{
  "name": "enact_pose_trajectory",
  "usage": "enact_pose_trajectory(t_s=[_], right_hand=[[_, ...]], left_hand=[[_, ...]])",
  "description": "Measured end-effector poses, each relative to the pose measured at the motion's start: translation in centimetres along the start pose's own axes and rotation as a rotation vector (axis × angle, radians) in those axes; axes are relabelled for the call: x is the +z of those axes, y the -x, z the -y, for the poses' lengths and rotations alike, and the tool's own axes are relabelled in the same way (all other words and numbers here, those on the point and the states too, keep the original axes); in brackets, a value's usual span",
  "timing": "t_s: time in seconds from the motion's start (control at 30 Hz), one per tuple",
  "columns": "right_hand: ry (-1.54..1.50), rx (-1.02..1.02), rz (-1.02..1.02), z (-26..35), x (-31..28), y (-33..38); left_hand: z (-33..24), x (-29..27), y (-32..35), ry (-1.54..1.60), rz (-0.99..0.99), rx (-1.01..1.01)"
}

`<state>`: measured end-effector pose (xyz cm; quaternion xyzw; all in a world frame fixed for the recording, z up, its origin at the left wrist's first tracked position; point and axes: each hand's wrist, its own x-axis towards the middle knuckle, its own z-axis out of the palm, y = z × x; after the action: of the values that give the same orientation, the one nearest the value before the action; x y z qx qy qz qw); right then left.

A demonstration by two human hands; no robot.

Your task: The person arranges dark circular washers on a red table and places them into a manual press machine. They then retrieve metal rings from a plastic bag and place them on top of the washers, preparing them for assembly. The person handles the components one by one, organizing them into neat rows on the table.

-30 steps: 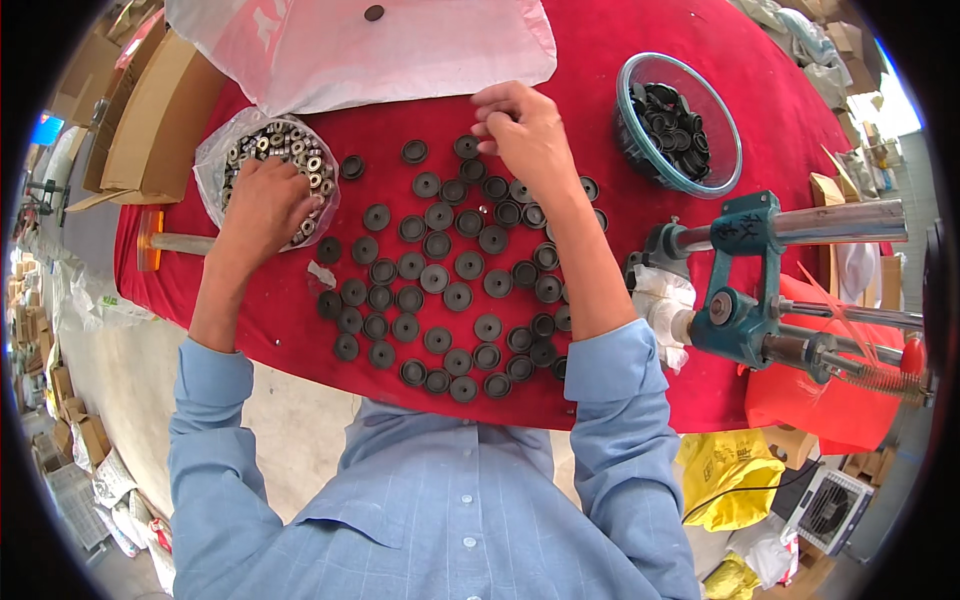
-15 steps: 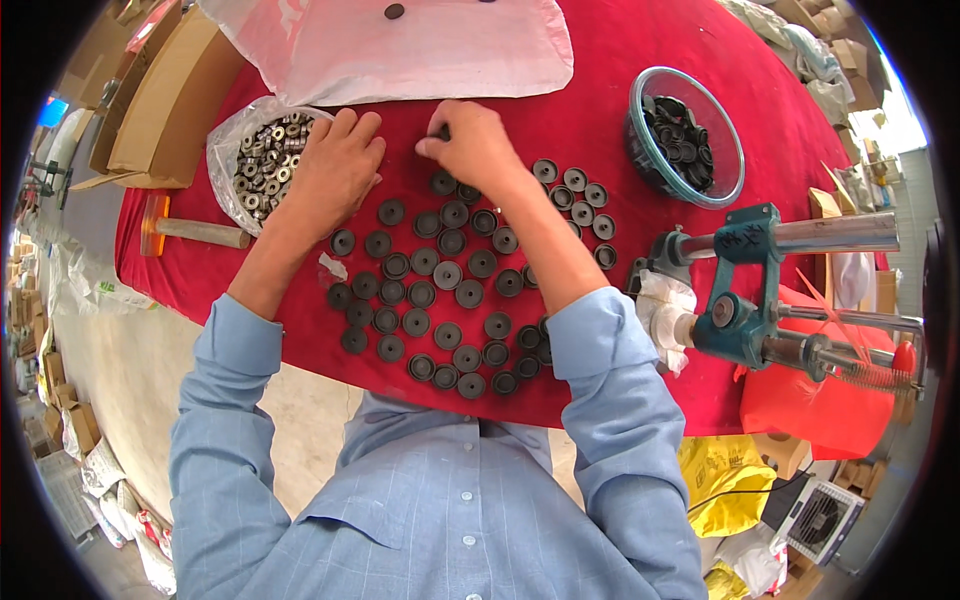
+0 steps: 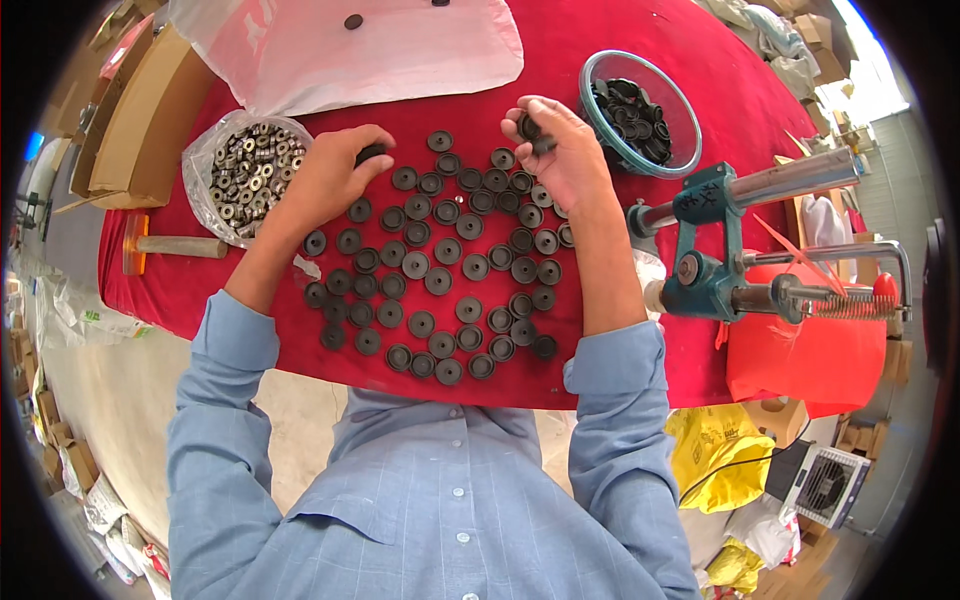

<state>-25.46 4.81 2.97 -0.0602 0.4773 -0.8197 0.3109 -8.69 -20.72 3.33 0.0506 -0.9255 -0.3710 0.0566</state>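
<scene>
Seen from above, a person in a blue shirt leans over a red table [image 3: 720,90] covered with rows of small black round caps [image 3: 440,280]. The caps lie spread between the two forearms, just below both hands. The left hand [image 3: 335,180] rests at the upper left of the rows, fingers curled down over one black cap, next to a clear bag of metal rings [image 3: 245,175]. The right hand [image 3: 560,150] is raised at the upper right of the rows, fingers partly closed and pinching a few black caps at the fingertips, close beside a glass bowl [image 3: 640,70] holding more black caps. A teal metal press [image 3: 715,250] stands to the right.
</scene>
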Motion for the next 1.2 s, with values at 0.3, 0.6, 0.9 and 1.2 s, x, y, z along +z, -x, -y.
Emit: enact_pose_trajectory(t_s=[0.3, 0.6, 0.9, 1.2], right_hand=[[1.581, -0.340, -0.007, -4.2, 1.5, 0.6], [1.533, -0.352, 0.029, -5.5, 1.1, 0.7], [0.105, 0.012, 0.056, -0.7, 0.5, 3.8], [1.271, -0.311, 0.186, -4.2, -1.2, 5.1]], left_hand=[[0.3, 4.2, -4.0, 0.200, 0.047, -0.033], [-0.7, 6.3, -4.1, -0.252, 0.069, 0.246], [-1.8, 6.4, -4.6, -0.082, 0.005, 0.146], [-1.4, 2.9, -3.9, 1.170, 0.158, -0.477]])
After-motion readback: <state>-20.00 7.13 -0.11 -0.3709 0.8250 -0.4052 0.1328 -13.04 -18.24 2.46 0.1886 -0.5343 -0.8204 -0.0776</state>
